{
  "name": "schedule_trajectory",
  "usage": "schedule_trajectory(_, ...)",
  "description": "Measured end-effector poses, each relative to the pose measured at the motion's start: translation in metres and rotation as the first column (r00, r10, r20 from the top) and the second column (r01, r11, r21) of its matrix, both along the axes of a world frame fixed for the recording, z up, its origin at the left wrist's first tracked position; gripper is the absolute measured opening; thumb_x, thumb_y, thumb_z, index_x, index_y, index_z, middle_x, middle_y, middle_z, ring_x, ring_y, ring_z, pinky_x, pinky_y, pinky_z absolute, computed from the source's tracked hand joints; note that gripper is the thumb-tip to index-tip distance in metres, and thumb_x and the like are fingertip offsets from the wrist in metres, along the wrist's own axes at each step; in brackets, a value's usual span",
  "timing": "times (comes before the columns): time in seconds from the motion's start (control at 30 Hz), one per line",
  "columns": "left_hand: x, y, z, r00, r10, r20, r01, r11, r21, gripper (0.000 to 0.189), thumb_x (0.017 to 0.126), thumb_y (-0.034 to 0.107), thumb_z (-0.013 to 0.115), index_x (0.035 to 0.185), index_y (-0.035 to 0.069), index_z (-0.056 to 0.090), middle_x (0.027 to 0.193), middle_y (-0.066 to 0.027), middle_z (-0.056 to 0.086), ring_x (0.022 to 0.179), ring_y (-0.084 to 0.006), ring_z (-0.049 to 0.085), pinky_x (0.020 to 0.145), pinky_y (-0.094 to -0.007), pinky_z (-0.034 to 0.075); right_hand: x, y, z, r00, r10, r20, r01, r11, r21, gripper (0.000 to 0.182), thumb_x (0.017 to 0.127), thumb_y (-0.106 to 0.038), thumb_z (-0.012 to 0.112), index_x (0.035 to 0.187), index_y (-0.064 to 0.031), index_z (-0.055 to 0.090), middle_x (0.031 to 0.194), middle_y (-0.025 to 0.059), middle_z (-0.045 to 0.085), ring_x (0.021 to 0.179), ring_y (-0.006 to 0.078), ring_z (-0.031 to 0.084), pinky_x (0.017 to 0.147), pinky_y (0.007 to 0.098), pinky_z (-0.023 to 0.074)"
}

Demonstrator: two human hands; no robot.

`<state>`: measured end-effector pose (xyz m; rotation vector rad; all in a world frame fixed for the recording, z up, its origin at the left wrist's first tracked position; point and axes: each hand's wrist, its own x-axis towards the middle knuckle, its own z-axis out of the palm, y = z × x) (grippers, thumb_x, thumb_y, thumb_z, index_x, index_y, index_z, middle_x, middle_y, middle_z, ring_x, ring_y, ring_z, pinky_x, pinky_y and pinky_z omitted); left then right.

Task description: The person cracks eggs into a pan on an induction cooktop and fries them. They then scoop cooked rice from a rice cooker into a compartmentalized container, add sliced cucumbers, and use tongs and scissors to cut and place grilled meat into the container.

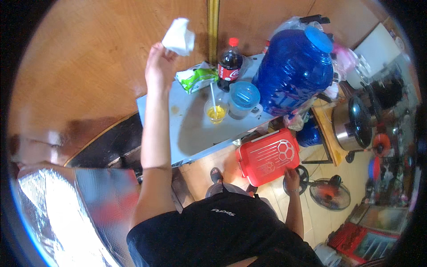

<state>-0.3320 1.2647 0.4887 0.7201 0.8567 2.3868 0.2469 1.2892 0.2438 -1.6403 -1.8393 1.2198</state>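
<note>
My left hand (160, 65) is raised in front of the wooden wall. Its fingers pinch a crumpled white tissue (180, 36). Low on the other side, my right hand (292, 180) grips the edge of a red plastic box (268, 157) with white football drawings. The box hangs or stands beside the table; what bears its weight is hidden. On the grey-blue table (186, 133), close to the left hand, lies a green and white tissue pack (197, 78). A Coca-Cola bottle (230, 66), a clear cup (217, 111) with yellow liquid and a straw, and a blue-lidded pitcher (243, 100) stand beyond it.
A large blue water jug (293, 70) stands at the table's right end. Further right are a steel pot (348, 123) on a wooden stand and a floor fan (330, 193). Shiny foil insulation (63, 213) fills the lower left. A red crate (350, 238) sits lower right.
</note>
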Motion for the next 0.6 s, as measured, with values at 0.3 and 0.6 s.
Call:
schedule_trajectory(0.3, 0.250, -0.155, -0.024, 0.973, 0.142, 0.181, -0.088, 0.956, -0.278, 0.009, 0.094, 0.024, 0.048, 0.096, 0.016, 0.048, 0.088, 0.0047, 0.055, 0.078, -0.0078, 0.055, 0.066, -0.0270, 0.047, -0.197, -0.060, 0.200, 0.568, 0.583, -0.581, -0.328, 0.808, 0.490, 0.033, 0.079, -0.008, 0.068, 0.110, -0.0008, 0.060, 0.097, 0.0072, 0.062, 0.091, 0.0144, 0.057, 0.080, 0.0262, 0.0442)
schedule_trajectory(0.6, 0.491, -0.278, -0.094, 0.863, 0.487, -0.134, -0.496, 0.768, -0.405, 0.047, 0.080, 0.012, 0.070, 0.112, 0.008, 0.037, 0.103, -0.0037, 0.054, 0.093, -0.0133, 0.057, 0.078, -0.0247, 0.047, -0.094, -0.151, 0.148, 0.074, 0.693, -0.717, -0.868, 0.399, 0.296, 0.016, 0.069, 0.009, 0.053, 0.083, 0.0019, 0.056, 0.081, 0.0039, 0.058, 0.081, 0.0086, 0.055, 0.069, 0.0223, 0.0437)
